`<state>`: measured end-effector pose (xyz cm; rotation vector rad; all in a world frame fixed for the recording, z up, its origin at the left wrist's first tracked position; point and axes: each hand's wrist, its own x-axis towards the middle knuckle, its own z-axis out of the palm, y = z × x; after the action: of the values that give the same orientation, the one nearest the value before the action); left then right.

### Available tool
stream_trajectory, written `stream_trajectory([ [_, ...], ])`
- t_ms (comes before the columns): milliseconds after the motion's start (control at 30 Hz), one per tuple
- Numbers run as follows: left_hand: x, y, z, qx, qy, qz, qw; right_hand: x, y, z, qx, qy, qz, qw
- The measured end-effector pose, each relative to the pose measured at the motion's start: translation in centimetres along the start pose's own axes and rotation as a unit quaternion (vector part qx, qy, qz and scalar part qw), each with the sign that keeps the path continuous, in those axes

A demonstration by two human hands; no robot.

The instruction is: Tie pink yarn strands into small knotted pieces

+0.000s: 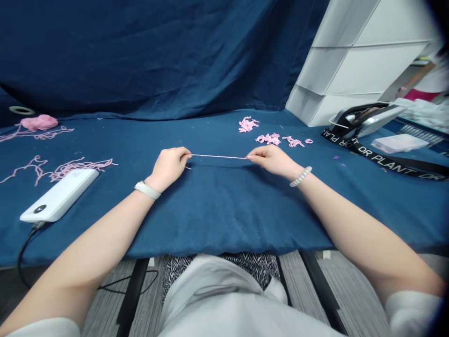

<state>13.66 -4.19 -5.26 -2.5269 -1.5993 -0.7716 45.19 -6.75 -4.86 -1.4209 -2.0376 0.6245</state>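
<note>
A short length of pink yarn is stretched taut between my two hands, just above the blue cloth covering the table. My left hand pinches its left end, fingers curled closed. My right hand pinches the right end between thumb and fingertips. A white band sits on my left wrist and a bead bracelet on my right.
Small pink yarn pieces lie just beyond my right hand. Loose pink yarn strands and a pink yarn ball lie at the left. A white power bank with cable rests near the left. White shelving and a black lanyard are at the right.
</note>
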Motion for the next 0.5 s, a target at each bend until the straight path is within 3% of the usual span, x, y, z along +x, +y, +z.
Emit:
stream_trajectory([
  [167, 0.4, -1.9, 0.4, -0.034, 0.006, -0.05, 0.998, 0.8, 2.6, -0.8, -0.11, 0.033, -0.001, 0.993],
  [333, 0.7, -2.8, 0.7, -0.055, 0.014, -0.086, 0.995, 0.9, 3.8, -1.5, -0.139, 0.091, 0.048, 0.985],
  [500, 0.9, -3.2, 0.7, -0.075, 0.027, -0.126, 0.989, 1.1, 4.5, -2.0, -0.146, 0.107, 0.084, 0.98],
])
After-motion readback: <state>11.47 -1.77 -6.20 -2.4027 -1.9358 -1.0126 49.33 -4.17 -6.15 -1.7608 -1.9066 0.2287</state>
